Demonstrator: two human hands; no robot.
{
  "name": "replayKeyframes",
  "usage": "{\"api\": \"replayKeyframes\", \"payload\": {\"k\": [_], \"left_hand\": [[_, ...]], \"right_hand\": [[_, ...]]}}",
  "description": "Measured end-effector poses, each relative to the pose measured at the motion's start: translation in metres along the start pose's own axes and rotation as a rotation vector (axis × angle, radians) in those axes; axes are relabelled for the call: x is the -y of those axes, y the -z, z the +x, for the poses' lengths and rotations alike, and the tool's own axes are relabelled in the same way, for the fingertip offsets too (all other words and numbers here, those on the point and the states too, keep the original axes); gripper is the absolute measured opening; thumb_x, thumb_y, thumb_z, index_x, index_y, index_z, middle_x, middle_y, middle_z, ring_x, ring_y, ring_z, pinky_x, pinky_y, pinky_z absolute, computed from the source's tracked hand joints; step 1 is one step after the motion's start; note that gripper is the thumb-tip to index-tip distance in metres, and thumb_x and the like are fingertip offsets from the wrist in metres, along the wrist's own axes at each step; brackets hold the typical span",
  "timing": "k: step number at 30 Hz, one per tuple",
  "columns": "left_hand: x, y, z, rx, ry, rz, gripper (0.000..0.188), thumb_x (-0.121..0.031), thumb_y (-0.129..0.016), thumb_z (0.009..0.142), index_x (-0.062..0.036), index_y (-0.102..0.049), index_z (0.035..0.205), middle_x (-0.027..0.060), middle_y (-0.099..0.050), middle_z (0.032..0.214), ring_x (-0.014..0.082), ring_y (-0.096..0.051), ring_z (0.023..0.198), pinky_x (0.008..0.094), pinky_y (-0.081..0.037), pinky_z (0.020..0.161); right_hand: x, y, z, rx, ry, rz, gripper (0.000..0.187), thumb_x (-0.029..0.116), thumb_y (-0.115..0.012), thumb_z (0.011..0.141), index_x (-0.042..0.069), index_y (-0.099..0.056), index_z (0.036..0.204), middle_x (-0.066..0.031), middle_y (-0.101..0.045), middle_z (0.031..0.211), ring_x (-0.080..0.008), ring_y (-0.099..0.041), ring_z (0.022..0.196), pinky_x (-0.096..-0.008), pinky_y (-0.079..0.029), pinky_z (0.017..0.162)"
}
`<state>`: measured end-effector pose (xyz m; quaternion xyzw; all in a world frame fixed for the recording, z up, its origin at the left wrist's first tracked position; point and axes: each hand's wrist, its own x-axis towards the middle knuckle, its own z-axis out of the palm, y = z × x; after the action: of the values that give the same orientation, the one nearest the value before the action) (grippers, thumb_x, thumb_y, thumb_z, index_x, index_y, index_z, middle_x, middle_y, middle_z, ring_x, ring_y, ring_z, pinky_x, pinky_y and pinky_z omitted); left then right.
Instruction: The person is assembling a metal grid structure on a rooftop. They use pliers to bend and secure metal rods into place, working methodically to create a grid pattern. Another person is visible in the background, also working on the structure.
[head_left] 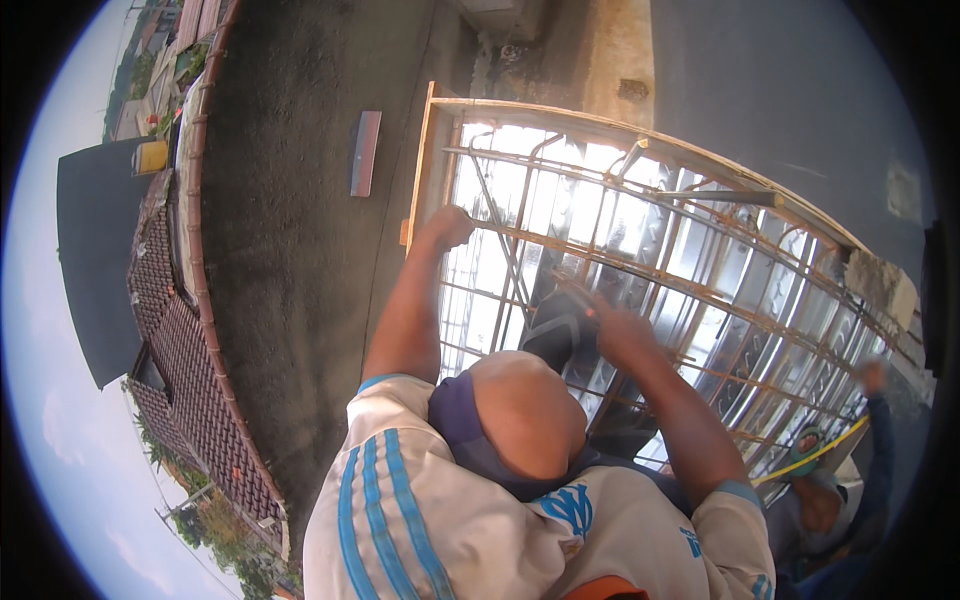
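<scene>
My left hand [452, 228] is closed around the near-left end of a long steel reinforcing bar [560, 243], part of a rebar cage. The right hand [612, 328], blurred by motion, hangs over the cage with its fingers curled. A thin brownish piece shows at its fingertips, too smeared to name. Beneath that hand is my foot in dark footwear [553, 335], standing among the bars. My bent knee [530, 412] rises between the forearms. Shiny corrugated metal sheeting [690, 345] lies under the bars.
A wooden form board [560, 115] edges the cage. On the grey concrete surface [290, 200] at left lies a flat red-and-grey rectangular piece [365, 153]. Low right, a co-worker's hand [872, 377] touches the cage beside a yellow strip [815, 455]. Tiled roofs [195, 370] lie beyond the left edge.
</scene>
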<state>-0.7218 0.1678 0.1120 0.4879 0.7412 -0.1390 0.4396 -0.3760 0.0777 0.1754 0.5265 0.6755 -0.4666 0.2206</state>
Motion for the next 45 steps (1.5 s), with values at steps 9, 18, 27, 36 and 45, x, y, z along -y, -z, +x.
{"api": "replayKeyframes", "payload": {"k": [9,18,27,36,45], "left_hand": [[-0.011,0.024,-0.030,0.008,0.121,-0.217,0.036,-0.019,-0.055,0.083,0.0025,-0.062,0.110,0.0164,-0.069,0.091,0.0276,-0.066,0.081,0.0408,-0.052,0.075],[-0.175,0.070,-0.106,-0.147,-0.684,-0.367,0.070,-0.026,-0.070,0.077,-0.0039,-0.043,0.138,0.0168,-0.057,0.125,0.0315,-0.041,0.131,0.0449,-0.037,0.105],[-0.272,0.041,-0.125,-0.142,-0.728,-0.784,0.024,-0.019,-0.047,0.099,0.0007,-0.059,0.106,0.0042,-0.058,0.090,0.0076,-0.052,0.079,0.0247,-0.043,0.070],[-0.272,0.047,-0.133,-0.156,-0.657,-0.614,0.029,-0.003,-0.035,0.094,-0.0023,-0.057,0.112,0.0040,-0.058,0.096,0.0105,-0.054,0.087,0.0279,-0.046,0.080],[-0.264,0.051,-0.133,-0.171,-0.362,-0.593,0.037,-0.020,-0.044,0.091,0.0003,-0.053,0.121,0.0084,-0.057,0.098,0.0177,-0.053,0.101,0.0320,-0.041,0.092]], "right_hand": [[-0.014,0.027,0.004,0.031,-0.036,-0.003,0.057,0.012,-0.053,0.085,0.011,-0.037,0.140,-0.0232,-0.055,0.120,-0.0401,-0.059,0.107,-0.0459,-0.047,0.090],[-0.161,0.015,-0.045,0.235,-0.001,0.153,0.059,0.008,-0.051,0.077,0.009,-0.044,0.136,-0.0231,-0.061,0.112,-0.0383,-0.058,0.107,-0.0449,-0.045,0.093],[-0.214,0.028,-0.090,0.153,-0.175,0.581,0.044,0.006,-0.045,0.078,0.002,-0.052,0.121,-0.0163,-0.061,0.081,-0.0245,-0.063,0.066,-0.0375,-0.054,0.059],[-0.228,-0.004,-0.162,-0.118,-0.382,1.180,0.026,0.009,-0.050,0.080,-0.008,-0.053,0.100,-0.0158,-0.059,0.077,-0.0236,-0.063,0.058,-0.0356,-0.055,0.047],[-0.178,-0.044,-0.295,-0.158,-0.561,0.775,0.050,0.006,-0.047,0.075,0.004,-0.052,0.125,-0.0256,-0.064,0.093,-0.0393,-0.064,0.086,-0.0476,-0.050,0.078]]}}
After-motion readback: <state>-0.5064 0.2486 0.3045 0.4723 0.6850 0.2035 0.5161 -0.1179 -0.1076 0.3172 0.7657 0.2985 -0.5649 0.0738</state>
